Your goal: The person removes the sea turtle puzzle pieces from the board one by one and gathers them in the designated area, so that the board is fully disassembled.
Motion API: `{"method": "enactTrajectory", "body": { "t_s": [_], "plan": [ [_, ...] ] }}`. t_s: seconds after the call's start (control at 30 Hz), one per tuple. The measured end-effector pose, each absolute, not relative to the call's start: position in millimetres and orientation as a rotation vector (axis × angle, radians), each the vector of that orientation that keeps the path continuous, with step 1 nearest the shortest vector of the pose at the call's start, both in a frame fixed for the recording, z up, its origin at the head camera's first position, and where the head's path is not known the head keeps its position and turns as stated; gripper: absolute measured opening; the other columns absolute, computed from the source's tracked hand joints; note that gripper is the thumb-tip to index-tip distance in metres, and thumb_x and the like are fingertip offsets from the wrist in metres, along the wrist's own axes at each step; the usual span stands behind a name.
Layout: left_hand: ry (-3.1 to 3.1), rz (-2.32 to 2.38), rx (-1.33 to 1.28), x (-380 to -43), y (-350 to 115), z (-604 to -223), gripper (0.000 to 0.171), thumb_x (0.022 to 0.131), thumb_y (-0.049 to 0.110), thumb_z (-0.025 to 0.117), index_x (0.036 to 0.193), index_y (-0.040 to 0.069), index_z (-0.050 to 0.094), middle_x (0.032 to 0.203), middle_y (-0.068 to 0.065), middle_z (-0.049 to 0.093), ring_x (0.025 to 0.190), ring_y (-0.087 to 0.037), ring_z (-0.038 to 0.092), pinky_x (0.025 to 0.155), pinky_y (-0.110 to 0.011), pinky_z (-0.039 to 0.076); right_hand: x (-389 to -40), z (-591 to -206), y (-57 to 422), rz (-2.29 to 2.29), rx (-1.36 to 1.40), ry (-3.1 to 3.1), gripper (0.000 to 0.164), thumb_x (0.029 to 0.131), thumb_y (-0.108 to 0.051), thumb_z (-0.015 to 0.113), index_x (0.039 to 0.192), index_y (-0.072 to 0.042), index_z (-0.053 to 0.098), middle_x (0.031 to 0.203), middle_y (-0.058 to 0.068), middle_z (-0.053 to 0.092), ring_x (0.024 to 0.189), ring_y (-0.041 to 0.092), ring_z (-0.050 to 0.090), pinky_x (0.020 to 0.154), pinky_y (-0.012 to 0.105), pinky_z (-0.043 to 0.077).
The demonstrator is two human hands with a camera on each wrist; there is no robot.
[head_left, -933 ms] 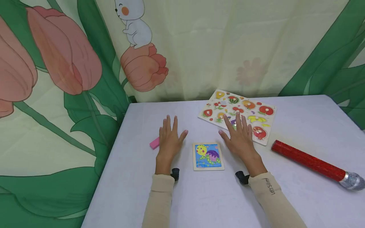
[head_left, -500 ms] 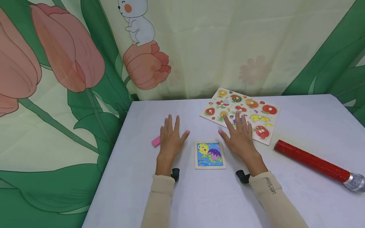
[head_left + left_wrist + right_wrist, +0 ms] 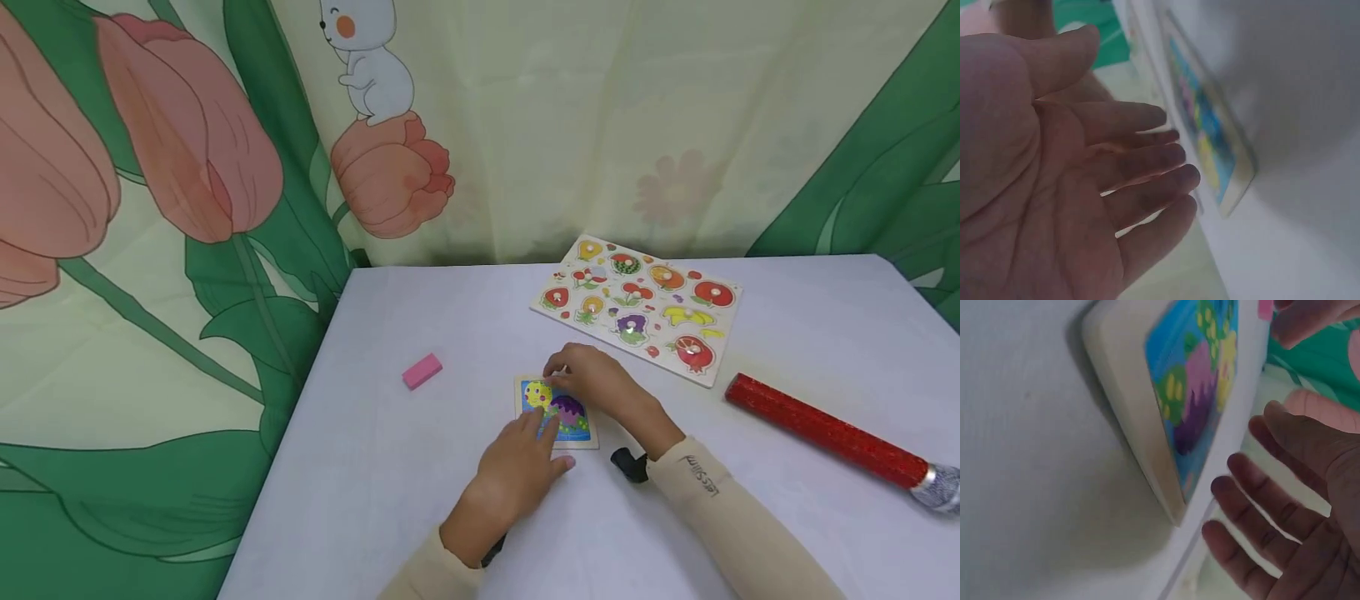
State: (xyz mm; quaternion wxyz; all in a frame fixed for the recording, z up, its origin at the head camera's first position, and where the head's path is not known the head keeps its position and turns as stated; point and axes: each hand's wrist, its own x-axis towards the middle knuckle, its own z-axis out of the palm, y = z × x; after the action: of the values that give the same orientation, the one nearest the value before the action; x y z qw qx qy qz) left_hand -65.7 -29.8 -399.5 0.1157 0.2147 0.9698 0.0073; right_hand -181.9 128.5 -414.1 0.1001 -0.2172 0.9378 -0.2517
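A small wooden turtle puzzle (image 3: 567,410) in a pale frame lies flat on the white table. My left hand (image 3: 517,467) hovers over its near left part, hiding a bit of it. In the left wrist view, the fingers of that hand (image 3: 1085,169) are extended beside the puzzle (image 3: 1213,134), with nothing in them. My right hand (image 3: 596,379) is at the puzzle's far right corner, overlapping it in the head view. Seen from the right wrist, that hand (image 3: 1291,506) has loosely bent fingers apart from the puzzle (image 3: 1194,394) and holds nothing.
A pink block (image 3: 422,372) lies left of the puzzle. Fruit peg boards (image 3: 652,304) overlap each other at the back right. A red tube with a silver end (image 3: 832,435), like a toy microphone, lies on the right. A printed curtain (image 3: 555,125) hangs behind the table.
Both hands have come inward from either side of the puzzle to over it, the left also nearer to me. The pink block and the fruit boards are now uncovered.
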Motion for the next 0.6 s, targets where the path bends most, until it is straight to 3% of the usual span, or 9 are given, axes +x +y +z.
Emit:
{"method": "enactTrajectory", "body": {
  "t_s": [0.1, 0.2, 0.4, 0.6],
  "plan": [
    [2.835, -0.078, 0.686, -59.9, -22.9, -405.7, 0.060, 0.107, 0.050, 0.046, 0.155, 0.013, 0.046, 0.157, -0.009, 0.043, 0.144, -0.023, 0.043, 0.115, -0.028, 0.036, -184.4, -419.5, 121.6, -0.791, -0.715, 2.699, 0.011, 0.095, -0.009, 0.074, 0.105, -0.008, 0.078, 0.093, -0.001, 0.069, 0.088, 0.017, 0.064, 0.085, 0.039, 0.057],
    [2.830, -0.103, 0.679, -57.1, -18.3, -412.4, 0.060, 0.106, 0.051, 0.047, 0.155, 0.015, 0.046, 0.157, -0.008, 0.042, 0.144, -0.023, 0.042, 0.112, -0.026, 0.039, -185.2, -425.0, 117.8, -0.804, -0.820, 2.652, 0.014, 0.093, -0.007, 0.076, 0.108, -0.007, 0.077, 0.094, -0.002, 0.070, 0.085, 0.013, 0.063, 0.084, 0.035, 0.056],
    [2.891, -0.118, 0.687, -55.6, -16.8, -420.4, 0.057, 0.105, 0.051, 0.050, 0.150, 0.016, 0.051, 0.151, -0.006, 0.046, 0.139, -0.021, 0.045, 0.104, -0.022, 0.046, -186.8, -428.4, 110.9, -0.775, -0.883, 2.573, 0.019, 0.092, -0.012, 0.079, 0.111, -0.010, 0.078, 0.102, -0.002, 0.068, 0.082, 0.010, 0.060, 0.082, 0.030, 0.055],
    [2.970, -0.169, 0.734, -59.4, -16.6, -424.5, 0.057, 0.103, 0.054, 0.055, 0.146, 0.017, 0.053, 0.142, -0.002, 0.051, 0.128, -0.017, 0.050, 0.099, -0.023, 0.048, -191.4, -424.0, 108.0, -0.706, -0.910, 2.594, 0.022, 0.091, -0.013, 0.080, 0.113, -0.011, 0.077, 0.100, -0.002, 0.066, 0.084, 0.013, 0.059, 0.082, 0.032, 0.055]
  ]
}}
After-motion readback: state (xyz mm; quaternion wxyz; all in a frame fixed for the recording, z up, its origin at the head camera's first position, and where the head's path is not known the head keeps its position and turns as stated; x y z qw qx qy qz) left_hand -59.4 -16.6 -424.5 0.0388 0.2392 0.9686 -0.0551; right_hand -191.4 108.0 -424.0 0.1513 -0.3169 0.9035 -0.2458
